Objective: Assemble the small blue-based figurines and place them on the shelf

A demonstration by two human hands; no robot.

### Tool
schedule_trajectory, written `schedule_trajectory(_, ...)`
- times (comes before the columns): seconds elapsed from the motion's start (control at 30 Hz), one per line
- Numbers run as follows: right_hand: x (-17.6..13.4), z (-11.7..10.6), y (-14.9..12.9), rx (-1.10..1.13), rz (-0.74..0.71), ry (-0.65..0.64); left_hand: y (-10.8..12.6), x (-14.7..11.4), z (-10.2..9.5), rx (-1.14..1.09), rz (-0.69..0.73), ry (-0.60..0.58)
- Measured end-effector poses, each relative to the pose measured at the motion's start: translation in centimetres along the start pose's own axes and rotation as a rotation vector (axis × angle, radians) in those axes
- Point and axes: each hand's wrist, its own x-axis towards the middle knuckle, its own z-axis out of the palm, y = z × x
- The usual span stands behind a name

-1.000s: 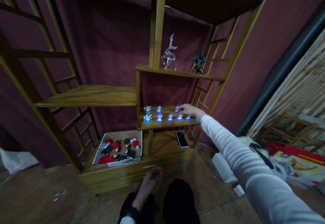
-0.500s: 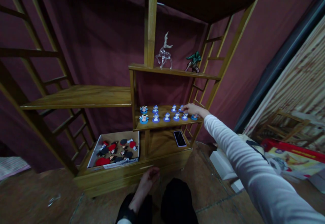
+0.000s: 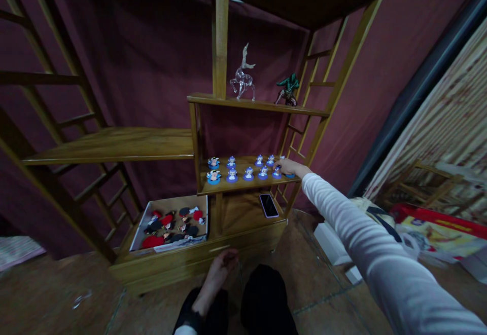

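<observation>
Small figurines with white bodies and purple bases stand in two rows on the middle right shelf (image 3: pixel 224 187). My right hand (image 3: pixel 291 166) reaches over that shelf's right end, its fingers bent down and closed at the head of a front-row purple figurine (image 3: pixel 276 173). Behind the hand, part of another small figure (image 3: pixel 282 157) shows, and a blue base under the hand is mostly covered. A back-row purple figurine (image 3: pixel 270 160) stands just left of the fingers. Over my knees, my left hand (image 3: pixel 223 265) hangs with loosely bent fingers and nothing visible in it.
Figurines with blue bases (image 3: pixel 213 177) stand at the shelf's left end. Above are a clear glass deer (image 3: pixel 242 79) and a green-cloaked figure (image 3: pixel 288 90). Below lie a phone (image 3: pixel 269 206) and an open box (image 3: pixel 137 231) of red and black figures. White boxes (image 3: pixel 332 244) sit on the floor.
My right hand has moved from the back-row figurine to the front row, uncovering that back-row figurine. The view has shifted slightly. My left hand stays in place.
</observation>
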Motion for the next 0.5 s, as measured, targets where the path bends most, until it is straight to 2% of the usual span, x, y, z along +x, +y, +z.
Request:
schedule_trajectory(0.23, 0.0, 0.0, 0.4, -0.017, -0.041, 0.002, 0.1, 0.0, 0.1, 0.022, -0.023, 0.004)
schedule_trajectory(0.37, 0.1, -0.5, 0.0, 0.047, -0.071, 0.096, 0.0, 0.0, -0.1, 0.048, -0.018, -0.014)
schedule_trajectory(0.5, 0.6, -0.8, -1.5, 0.112, -0.163, 0.137, 0.2, -0.2, -0.1, 0.04, -0.011, -0.039)
